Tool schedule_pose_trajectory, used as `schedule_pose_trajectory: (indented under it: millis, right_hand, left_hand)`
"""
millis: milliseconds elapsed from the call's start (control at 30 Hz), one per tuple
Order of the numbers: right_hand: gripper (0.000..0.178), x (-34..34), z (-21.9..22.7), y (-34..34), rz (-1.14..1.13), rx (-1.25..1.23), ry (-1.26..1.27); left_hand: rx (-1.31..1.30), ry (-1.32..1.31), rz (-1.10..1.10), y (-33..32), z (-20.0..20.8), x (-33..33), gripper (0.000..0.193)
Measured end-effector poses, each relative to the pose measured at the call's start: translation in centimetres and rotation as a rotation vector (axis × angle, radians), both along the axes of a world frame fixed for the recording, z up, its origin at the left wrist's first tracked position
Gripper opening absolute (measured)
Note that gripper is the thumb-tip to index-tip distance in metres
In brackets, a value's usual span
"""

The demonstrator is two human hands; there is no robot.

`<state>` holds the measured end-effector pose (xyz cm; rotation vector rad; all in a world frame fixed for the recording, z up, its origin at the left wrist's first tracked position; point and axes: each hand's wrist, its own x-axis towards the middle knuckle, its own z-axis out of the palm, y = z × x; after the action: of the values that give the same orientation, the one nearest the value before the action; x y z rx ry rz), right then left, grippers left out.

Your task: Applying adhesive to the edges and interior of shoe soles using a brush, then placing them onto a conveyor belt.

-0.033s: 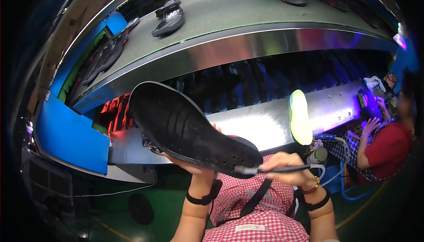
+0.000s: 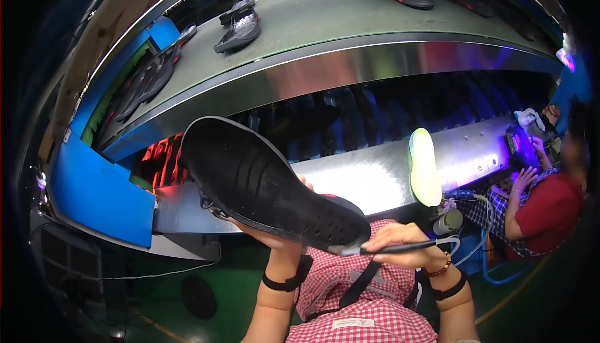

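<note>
My left hand (image 2: 270, 237) grips a black shoe (image 2: 250, 180) from below, its underside turned up toward me. The wide toe end points to the far left, and the narrower end with small holes lies at the right. In my right hand (image 2: 403, 240) is a black-handled brush (image 2: 417, 246), with a pale tube running from its back end. The brush tip touches the edge of the shoe's narrow end. Most of my left fingers are hidden behind the shoe. A bright yellow-green sole (image 2: 425, 171) rests on the metal ledge (image 2: 465, 152) beyond my right hand.
Several shoes, including a black one (image 2: 240, 33), ride on the green conveyor belt (image 2: 312, 27) above the ledge. A blue machine housing (image 2: 100, 186) stands at the left. At the right a person in a red top (image 2: 547, 215) works on a dark shoe (image 2: 520, 143).
The brush and my right hand have shifted slightly down, and the brush tip sits a little lower on the shoe's narrow end. The shoe stays almost where it was.
</note>
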<state>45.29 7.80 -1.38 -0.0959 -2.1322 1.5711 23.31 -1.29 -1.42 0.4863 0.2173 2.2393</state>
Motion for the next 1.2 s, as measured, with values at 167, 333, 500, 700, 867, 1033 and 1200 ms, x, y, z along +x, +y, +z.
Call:
schedule_pose_trajectory:
  millis: [167, 333, 500, 700, 867, 1033, 1200]
  right_hand:
    - [0.023, 0.7, -0.7, 0.7, -0.054, -0.353, 0.038]
    - [0.022, 0.9, -1.0, -0.6, -0.073, -0.698, 0.042]
    - [0.021, -0.2, -0.1, -2.6, -0.064, -0.850, 0.013]
    - [0.022, 1.2, 1.8, 0.1, 0.311, -0.440, -0.007]
    - [0.022, -0.5, 2.0, 1.1, 0.325, -0.045, -0.086]
    - [0.021, 0.5, 4.3, 2.8, 0.537, 0.091, -0.131]
    - [0.023, 0.1, 3.1, 2.9, 0.473, 0.172, -0.133]
  left_hand:
    - [-0.076, 0.002, 0.034, -0.3, 1.3, 0.6, 0.095]
    - [-0.124, 0.018, -0.043, -0.5, 1.5, 1.8, 0.101]
    - [-0.274, 0.268, -0.290, -1.5, -4.0, 3.2, 0.093]
    - [-0.202, 0.169, -0.526, -1.2, -2.7, 1.9, 0.082]
    - [-0.291, 0.313, -0.763, -0.1, -1.5, 0.9, 0.078]
    - [-0.602, 0.512, -0.916, -0.7, 1.4, 1.2, 0.070]
    - [-0.690, 0.567, -1.001, -0.2, 1.7, 1.5, 0.063]
